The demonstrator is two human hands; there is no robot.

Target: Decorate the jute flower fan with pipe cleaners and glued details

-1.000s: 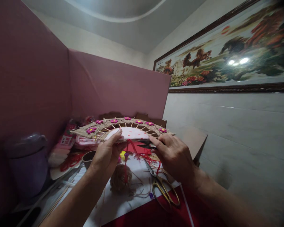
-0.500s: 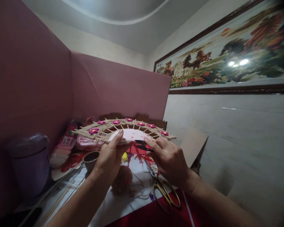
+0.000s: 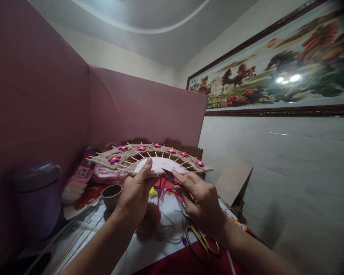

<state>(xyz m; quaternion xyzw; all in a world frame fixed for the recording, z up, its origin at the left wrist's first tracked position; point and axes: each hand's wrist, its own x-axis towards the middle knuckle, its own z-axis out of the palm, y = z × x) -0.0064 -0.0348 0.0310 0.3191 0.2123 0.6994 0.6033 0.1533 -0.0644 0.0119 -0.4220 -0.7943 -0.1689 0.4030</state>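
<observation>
A hand fan [image 3: 157, 165] of thin sticks, woven twine and white spotted cloth, with purple flowers along its top, is held up in front of me. My left hand [image 3: 134, 193] grips its lower left edge, thumb over the cloth. In my right hand [image 3: 199, 194] are small dark-bladed snips [image 3: 169, 177], their blades at the cloth's bottom edge. Red threads [image 3: 161, 188] hang down there beside the blades. Below on the table lie large gold-handled scissors [image 3: 200, 238], partly hidden by my right hand.
A dark cup [image 3: 111, 194] and a lidded purple container [image 3: 38, 202] stand at left. A twine ball [image 3: 149, 221] and a purple bead [image 3: 184, 241] lie on the white table surface. Thin sticks [image 3: 71, 244] lie at lower left. Pink panels [image 3: 143, 103] rise behind.
The snips have tilted and shifted slightly, their blades now angled down at the red threads. My right hand has turned and moved a little. The fan stays in my left hand.
</observation>
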